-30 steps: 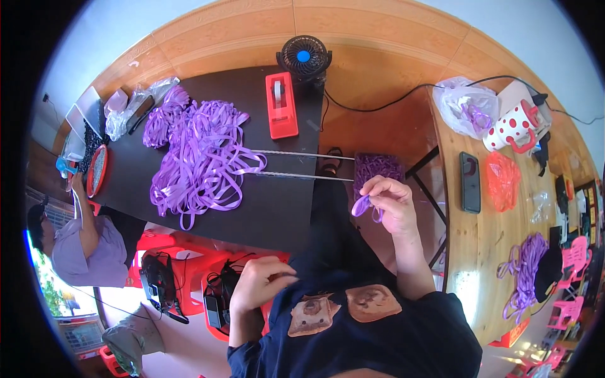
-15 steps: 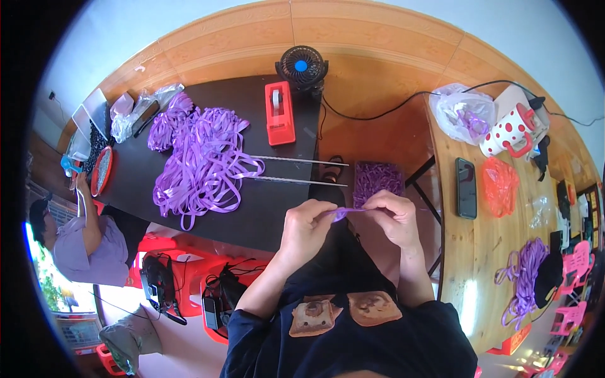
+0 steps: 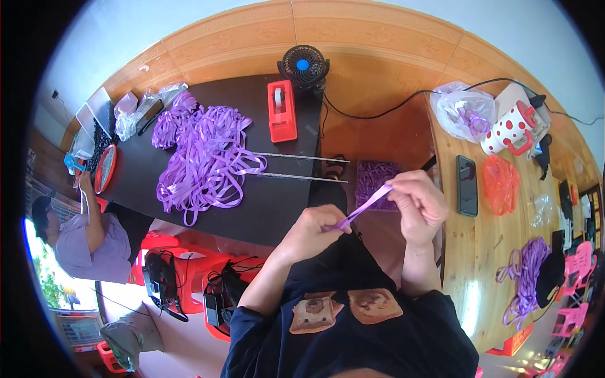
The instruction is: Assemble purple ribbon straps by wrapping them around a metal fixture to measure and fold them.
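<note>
A short length of purple ribbon (image 3: 368, 203) stretches slantwise between my two hands, in front of my chest. My left hand (image 3: 313, 232) pinches its lower end between thumb and fingers. At the upper end, my right hand (image 3: 419, 205) grips the ribbon with its fingertips, higher and farther right. A big tangled heap of purple ribbon (image 3: 205, 160) lies on the dark table to the left. Two thin metal rods (image 3: 302, 177) jut from beside that heap past the table's right edge. Below my hands' far side, a box of purple ribbon pieces (image 3: 376, 183) sits on the floor.
On the dark table (image 3: 265, 217) stand a red tape dispenser (image 3: 282, 112) and a small fan (image 3: 303, 66). The wooden table (image 3: 466, 252) at right bears a phone (image 3: 466, 186), a dotted tumbler (image 3: 509, 129), bags and more ribbon (image 3: 526, 277). Another person (image 3: 94, 242) works at far left.
My right hand has moved up and to the right, and my left hand slightly down. The ribbon between them now shows longer and slants upward to the right.
</note>
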Demonstrator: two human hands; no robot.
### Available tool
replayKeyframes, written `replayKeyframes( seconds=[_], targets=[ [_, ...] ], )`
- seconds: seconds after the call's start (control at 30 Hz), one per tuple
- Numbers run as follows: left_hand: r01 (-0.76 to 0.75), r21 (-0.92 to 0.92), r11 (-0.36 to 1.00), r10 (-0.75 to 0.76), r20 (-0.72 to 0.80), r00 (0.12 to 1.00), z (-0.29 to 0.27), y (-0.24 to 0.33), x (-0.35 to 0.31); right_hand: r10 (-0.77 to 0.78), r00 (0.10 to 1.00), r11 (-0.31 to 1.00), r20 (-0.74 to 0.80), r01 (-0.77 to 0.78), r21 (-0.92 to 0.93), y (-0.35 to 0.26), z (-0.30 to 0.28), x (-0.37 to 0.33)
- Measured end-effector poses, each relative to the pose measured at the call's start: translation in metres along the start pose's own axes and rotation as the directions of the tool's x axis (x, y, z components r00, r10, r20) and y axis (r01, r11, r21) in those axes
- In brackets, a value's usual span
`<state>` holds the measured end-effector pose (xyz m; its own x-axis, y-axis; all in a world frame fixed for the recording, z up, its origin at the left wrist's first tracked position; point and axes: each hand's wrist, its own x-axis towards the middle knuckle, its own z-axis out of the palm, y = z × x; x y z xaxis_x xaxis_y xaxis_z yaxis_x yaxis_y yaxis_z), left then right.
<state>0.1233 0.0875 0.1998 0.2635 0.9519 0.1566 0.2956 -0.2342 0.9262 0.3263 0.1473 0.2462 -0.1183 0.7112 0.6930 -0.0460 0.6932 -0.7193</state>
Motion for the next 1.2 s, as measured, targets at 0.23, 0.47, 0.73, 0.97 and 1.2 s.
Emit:
replayKeyframes(
  seconds=[0.23,0.47,0.73,0.97,1.2],
  targets=[
    [0.318,-0.349,0.881,-0.32,0.056,0.946,-0.004,-0.009,-0.004,0.06,0.949,0.978,-0.31,0.007,0.21,0.024,-0.022,-0.005],
    [0.254,-0.466,0.848,-0.269,0.036,0.963,-0.001,-0.015,-0.001,-0.051,0.906,0.947,-0.419,-0.09,-0.309,0.054,-0.042,-0.015],
    [0.179,-0.285,0.942,-0.198,-0.042,0.979,0.011,-0.001,0.007,0.303,0.882,0.952,0.36,-0.301,-0.062,0.032,0.023,-0.042],
    [0.369,-0.577,0.729,-0.392,0.091,0.915,0.01,-0.008,-0.006,-0.069,0.991,0.93,0.114,0.105,-0.351,0.05,0.002,-0.03],
    [0.416,-0.796,0.44,-0.434,0.217,0.874,0.028,-0.022,-0.01,-0.033,0.98,0.714,0.197,0.161,-0.682,0.054,-0.01,-0.028]
  ],
)
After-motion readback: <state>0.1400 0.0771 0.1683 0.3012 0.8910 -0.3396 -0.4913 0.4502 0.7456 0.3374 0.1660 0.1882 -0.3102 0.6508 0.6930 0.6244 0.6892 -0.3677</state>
